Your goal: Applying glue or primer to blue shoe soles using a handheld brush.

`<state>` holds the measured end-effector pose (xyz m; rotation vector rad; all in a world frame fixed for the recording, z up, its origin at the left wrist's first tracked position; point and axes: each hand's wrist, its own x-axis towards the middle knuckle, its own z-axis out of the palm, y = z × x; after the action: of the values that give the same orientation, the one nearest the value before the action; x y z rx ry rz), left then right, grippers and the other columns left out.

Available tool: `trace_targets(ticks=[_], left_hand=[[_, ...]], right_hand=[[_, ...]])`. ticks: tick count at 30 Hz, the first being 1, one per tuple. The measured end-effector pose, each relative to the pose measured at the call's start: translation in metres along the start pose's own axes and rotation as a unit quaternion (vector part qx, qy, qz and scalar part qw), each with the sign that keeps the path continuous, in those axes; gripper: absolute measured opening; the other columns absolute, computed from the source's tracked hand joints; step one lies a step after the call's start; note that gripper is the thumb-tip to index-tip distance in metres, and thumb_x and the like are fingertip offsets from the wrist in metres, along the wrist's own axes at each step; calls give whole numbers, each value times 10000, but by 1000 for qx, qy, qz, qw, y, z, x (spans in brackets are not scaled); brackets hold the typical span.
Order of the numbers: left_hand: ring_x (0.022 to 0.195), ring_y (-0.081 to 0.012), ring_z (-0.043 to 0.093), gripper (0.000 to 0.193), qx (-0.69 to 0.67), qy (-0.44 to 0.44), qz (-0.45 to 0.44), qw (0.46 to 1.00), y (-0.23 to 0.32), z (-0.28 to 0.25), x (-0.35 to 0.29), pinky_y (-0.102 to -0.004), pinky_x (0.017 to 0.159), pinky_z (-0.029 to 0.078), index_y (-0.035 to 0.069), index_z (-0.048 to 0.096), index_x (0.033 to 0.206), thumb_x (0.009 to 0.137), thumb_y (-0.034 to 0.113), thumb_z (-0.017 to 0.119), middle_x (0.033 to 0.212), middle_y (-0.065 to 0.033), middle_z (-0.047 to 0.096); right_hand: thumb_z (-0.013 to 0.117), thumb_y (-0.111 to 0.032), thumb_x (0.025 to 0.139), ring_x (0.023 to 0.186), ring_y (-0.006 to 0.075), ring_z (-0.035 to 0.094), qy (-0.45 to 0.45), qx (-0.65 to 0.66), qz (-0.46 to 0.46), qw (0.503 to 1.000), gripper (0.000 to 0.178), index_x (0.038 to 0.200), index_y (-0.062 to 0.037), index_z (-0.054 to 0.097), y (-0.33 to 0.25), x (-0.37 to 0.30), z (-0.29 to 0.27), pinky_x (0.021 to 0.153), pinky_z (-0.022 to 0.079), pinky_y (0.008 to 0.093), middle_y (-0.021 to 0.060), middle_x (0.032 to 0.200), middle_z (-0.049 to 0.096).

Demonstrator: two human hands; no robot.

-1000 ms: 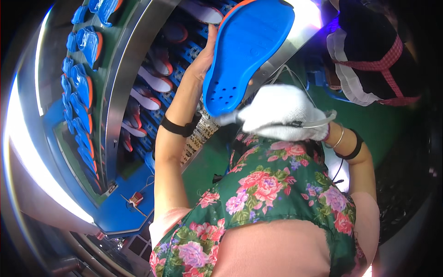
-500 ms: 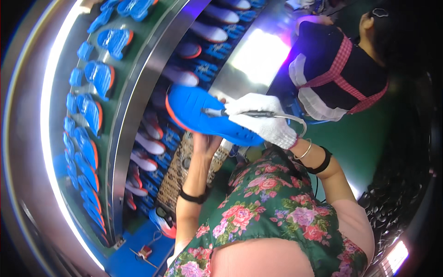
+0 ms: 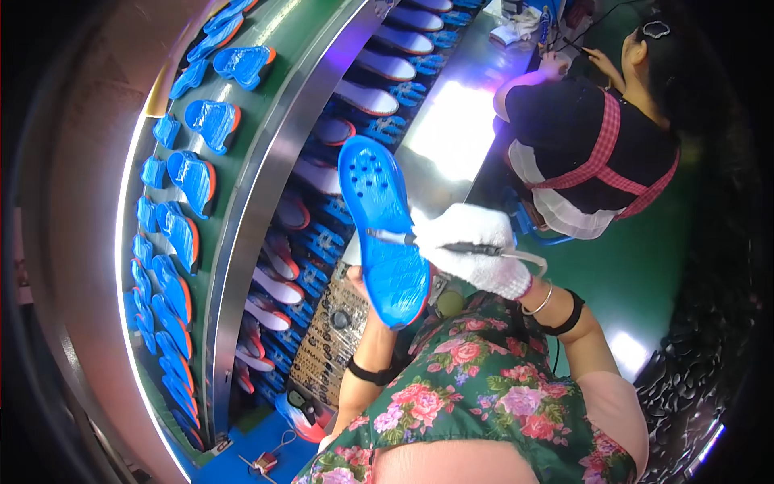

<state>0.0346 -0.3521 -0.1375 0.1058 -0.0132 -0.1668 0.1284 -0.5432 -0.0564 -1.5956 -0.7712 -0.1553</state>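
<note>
A blue shoe sole (image 3: 383,270) with an orange edge is held up with its wet-looking inner face toward me. Several small holes show at its far end. My left hand (image 3: 361,289), bare, grips it from below and behind; most of its fingers are hidden by the sole. My right hand (image 3: 476,246), in a white knit glove, is closed round a pen-like glue brush (image 3: 387,235) with a thin pale tube trailing from its back end. The brush tip lies over the middle of the sole, seemingly touching it.
On the left, a green conveyor belt (image 3: 266,89) with a metal edge carries several glossy blue soles (image 3: 193,181). Beneath it stand rows of shoe uppers (image 3: 371,98) with white bottoms. A co-worker (image 3: 580,153) in a checked-strap apron sits at the right. Below the sole is a stained board (image 3: 322,347).
The sole has turned from lying slantwise to nearly upright, its holed end now at the far side. The brush has shifted slightly right and nearer. The co-worker's hands have come into view.
</note>
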Motion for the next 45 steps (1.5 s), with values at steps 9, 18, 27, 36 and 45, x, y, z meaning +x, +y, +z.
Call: trace_targets(ticks=[9, 18, 27, 36, 45], left_hand=[[1246, -489, 557, 992, 20, 139, -39, 989, -36, -14, 9, -680, 959, 500, 142, 332, 1566, 855, 807, 526, 1495, -234, 474], [1436, -375, 421, 799, 5, 33, 37, 999, -31, -21, 17, -557, 1197, 317, 120, 303, 1596, 1010, 658, 379, 1589, -147, 412], [1419, -385, 433, 927, 181, 58, 42, 981, -10, -11, 46, -547, 1181, 345, 36, 274, 1579, 960, 699, 466, 1585, -191, 397], [1242, -522, 548, 899, 60, 42, 23, 997, -9, 26, 98, -660, 1021, 469, 129, 321, 1574, 923, 701, 558, 1542, -144, 454], [1286, -524, 516, 1030, -82, -15, -57, 995, -8, 45, 121, -674, 1029, 446, 210, 303, 1597, 808, 798, 608, 1525, -243, 438]], right_hand=[[719, -72, 825, 918, 266, 691, -108, -13, 91, 990, 312, 1136, -61, 740, 0, 44, -26, 781, 561, 350, 93, 1047, 732], [759, -131, 819, 908, 254, 695, -87, 0, -159, 983, 234, 1053, -116, 760, 14, 36, -15, 737, 555, 386, 35, 1041, 747], [769, -98, 830, 950, 238, 713, -39, 79, -165, 982, 178, 1006, -70, 773, 14, 26, -15, 858, 555, 387, 85, 1035, 759], [785, -45, 802, 922, 261, 708, -57, 6, -203, 977, 283, 1081, -83, 758, 23, 21, -21, 851, 560, 385, 79, 1049, 750], [762, -96, 838, 940, 252, 692, -106, -11, -220, 970, 232, 1070, -83, 765, 26, 9, -30, 808, 555, 385, 81, 1080, 729]])
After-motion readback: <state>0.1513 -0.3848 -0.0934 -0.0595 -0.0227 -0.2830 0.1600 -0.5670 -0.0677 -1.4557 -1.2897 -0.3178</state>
